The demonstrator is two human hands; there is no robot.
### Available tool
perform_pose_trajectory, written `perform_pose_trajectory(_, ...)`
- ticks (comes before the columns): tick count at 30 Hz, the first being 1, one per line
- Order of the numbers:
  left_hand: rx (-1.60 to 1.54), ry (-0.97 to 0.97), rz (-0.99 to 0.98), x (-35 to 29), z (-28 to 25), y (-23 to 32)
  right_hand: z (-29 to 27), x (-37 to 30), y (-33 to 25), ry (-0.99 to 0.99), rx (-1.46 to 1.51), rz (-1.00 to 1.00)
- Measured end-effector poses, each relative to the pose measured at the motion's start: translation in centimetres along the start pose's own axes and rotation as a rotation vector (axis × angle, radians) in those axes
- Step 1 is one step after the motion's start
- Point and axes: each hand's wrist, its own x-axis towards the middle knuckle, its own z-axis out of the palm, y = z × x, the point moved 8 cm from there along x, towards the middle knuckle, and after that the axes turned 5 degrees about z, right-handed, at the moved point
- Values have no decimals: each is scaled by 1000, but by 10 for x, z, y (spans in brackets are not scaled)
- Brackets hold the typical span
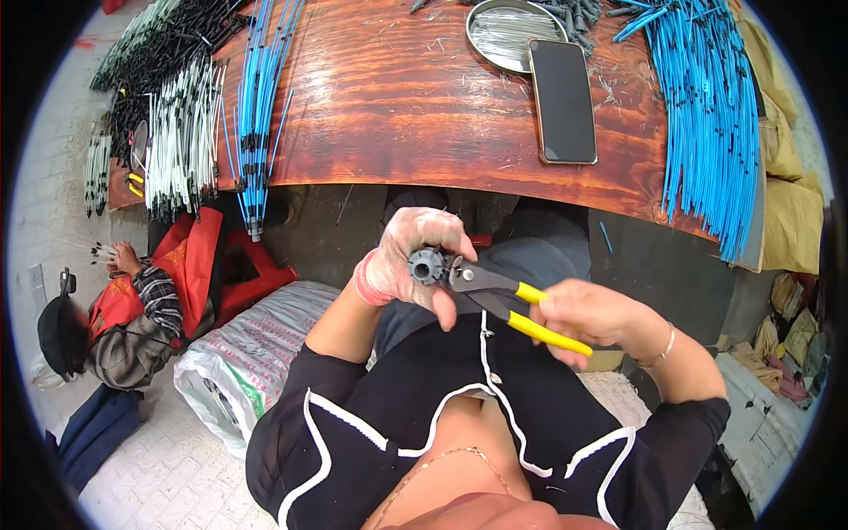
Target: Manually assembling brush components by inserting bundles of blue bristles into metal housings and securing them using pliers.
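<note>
My left hand [402, 252] wears a pale fabric glove with bare fingertips and is closed round a dark grey ribbed tube-like part [427, 266]. The round hole in its end faces up. In my right hand [596, 314], which has no glove, are pliers [549, 335] with yellow handles and dark jaws. The jaws meet the grey part beside my left fingers and thumb; their tips are partly hidden, so I cannot tell exactly what they grip. The handles stand apart. Both hands are above my lap, just short of the table edge.
On the wooden table [380, 106] lie blue rods [707, 124] at right, another blue bundle [258, 115] and pale rods [184, 132] at left. A phone [565, 106] leans over a round tin [503, 40] of thin pins. Another person [132, 309] sits at left near a plastic sack [265, 344].
</note>
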Motion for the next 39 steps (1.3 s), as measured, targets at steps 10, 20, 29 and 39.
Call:
perform_pose_trajectory(10,2,48,-79,-6,-4,-7,-7,-40,-59,734,-1084,-659)
perform_pose_trajectory(20,66,86,-115,-5,-1,-5,-14,-18,-23,438,-647,-123)
perform_pose_trajectory(29,73,38,19,3,6,0,-5,-17,-14,250,-595,111)
perform_pose_trajectory(39,90,54,-80,-1,8,-3,-18,-34,-52,777,-1181,-584)
